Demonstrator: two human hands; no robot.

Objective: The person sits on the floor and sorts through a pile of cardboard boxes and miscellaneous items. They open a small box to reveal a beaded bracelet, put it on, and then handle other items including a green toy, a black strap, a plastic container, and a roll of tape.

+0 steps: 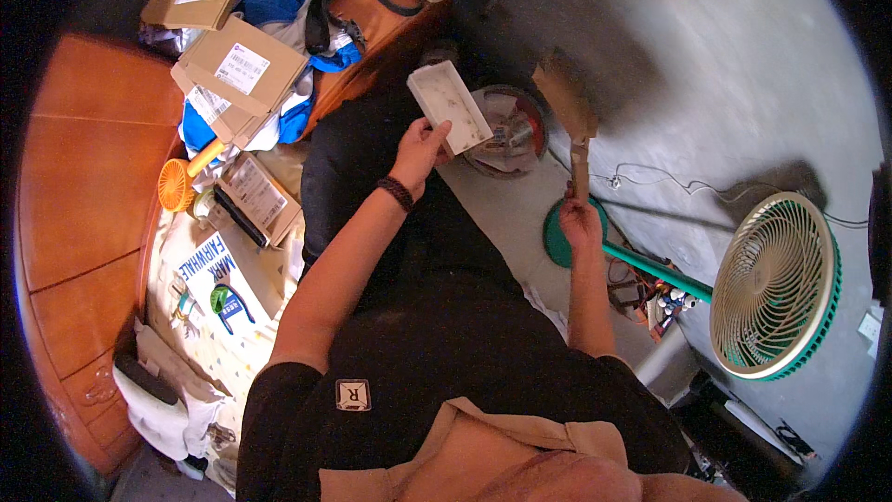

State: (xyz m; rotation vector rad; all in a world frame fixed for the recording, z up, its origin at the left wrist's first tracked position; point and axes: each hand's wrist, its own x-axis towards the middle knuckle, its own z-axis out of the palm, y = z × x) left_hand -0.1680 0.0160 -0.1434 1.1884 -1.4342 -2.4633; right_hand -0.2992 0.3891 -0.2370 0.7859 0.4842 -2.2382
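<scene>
My left hand (419, 151) grips the lower end of a shallow white rectangular tray or box lid (449, 103), thumb over its rim. Dark specks mark the inside of the tray. A dark beaded bracelet circles my left wrist. Held up in my right hand (581, 222) is a brown piece (568, 104), broad at the top with a narrow lower end in my fingers. It looks like folded cardboard, though shadow and blur hide its detail. Below and between the two hands, a round transparent container (507, 131) with a reddish rim stands on the floor.
A green-and-cream standing fan (763, 286) leans its pole across the right side. Cables run along the wall behind it. Labelled cardboard boxes (244, 66) are stacked on blue-and-white cloth at left. Near them lie an orange handheld fan (176, 185) and a white printed bag (226, 286).
</scene>
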